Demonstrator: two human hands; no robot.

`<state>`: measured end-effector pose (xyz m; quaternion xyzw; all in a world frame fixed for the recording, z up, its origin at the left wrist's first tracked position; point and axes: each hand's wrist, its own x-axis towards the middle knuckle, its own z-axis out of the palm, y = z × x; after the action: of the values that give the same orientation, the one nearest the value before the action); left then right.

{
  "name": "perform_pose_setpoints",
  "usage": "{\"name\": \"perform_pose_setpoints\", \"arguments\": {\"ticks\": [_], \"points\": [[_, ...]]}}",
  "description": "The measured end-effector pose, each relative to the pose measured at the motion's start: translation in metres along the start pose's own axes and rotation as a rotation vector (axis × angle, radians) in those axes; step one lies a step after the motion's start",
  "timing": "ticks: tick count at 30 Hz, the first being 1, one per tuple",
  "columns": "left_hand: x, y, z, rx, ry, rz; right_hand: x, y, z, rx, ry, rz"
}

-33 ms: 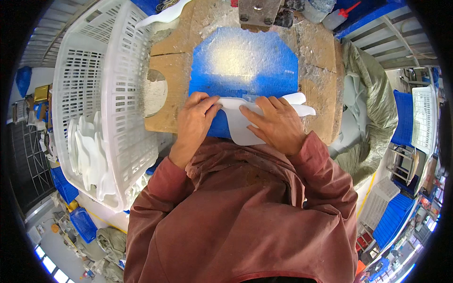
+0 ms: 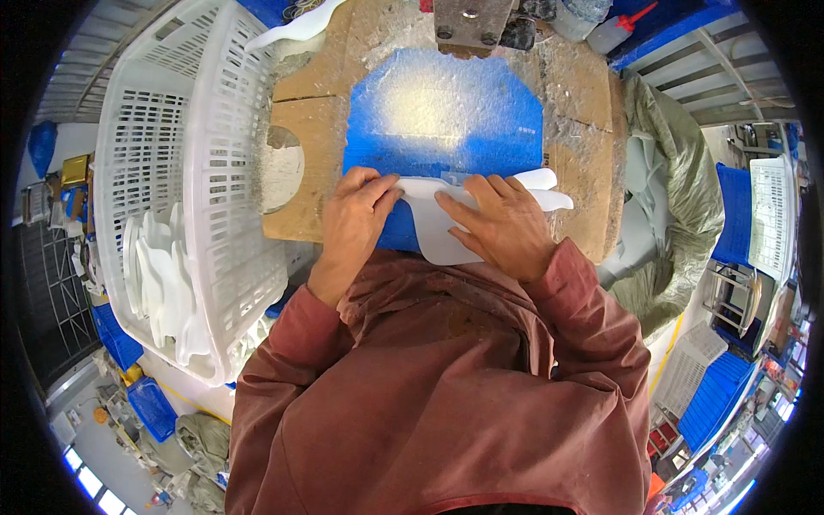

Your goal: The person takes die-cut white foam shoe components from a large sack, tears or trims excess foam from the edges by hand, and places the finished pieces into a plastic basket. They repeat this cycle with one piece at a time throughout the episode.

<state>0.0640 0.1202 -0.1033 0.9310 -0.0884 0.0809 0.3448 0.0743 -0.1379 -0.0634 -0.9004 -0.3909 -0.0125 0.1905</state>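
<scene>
A white moulded plastic piece [image 2: 439,236] with a thin flat flap lies at the near edge of the blue sheet [image 2: 451,116]. Its left end is pinched between the thumb and fingers of my left hand [image 2: 354,210]. My right hand [image 2: 508,225] grips the piece farther right, fingers bent over it and thumb toward its middle. Past my right fingers stick out a rounded white end [image 2: 538,178] and a pointed white end [image 2: 554,200]; whether both belong to the same piece is hidden by the hand.
Cardboard [image 2: 579,129] covers the bench around the sheet. A metal machine block [image 2: 468,26] stands at the far side. On the left is a white crate [image 2: 206,283] holding several white pieces [image 2: 159,275]; another white piece [image 2: 296,30] lies near its far corner. A lined sack [image 2: 687,180] is at right.
</scene>
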Motion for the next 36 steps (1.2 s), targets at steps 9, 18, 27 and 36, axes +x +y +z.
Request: {"name": "perform_pose_setpoints", "arguments": {"ticks": [9,18,27,36], "points": [[0.003,-0.01,0.013,0.106,0.035,0.003,0.007,0.007,0.014,0.002,-0.019,0.017],[0.01,-0.01,0.013,0.09,-0.076,-0.132,0.014,0.009,0.017,-0.046,-0.062,0.062],[0.005,-0.017,0.009,0.002,-0.096,-0.065,0.019,0.012,0.021,-0.06,-0.091,0.051],[0.022,-0.002,0.003,0.14,-0.022,-0.051,0.018,0.013,0.026,-0.092,-0.073,0.041]]}}
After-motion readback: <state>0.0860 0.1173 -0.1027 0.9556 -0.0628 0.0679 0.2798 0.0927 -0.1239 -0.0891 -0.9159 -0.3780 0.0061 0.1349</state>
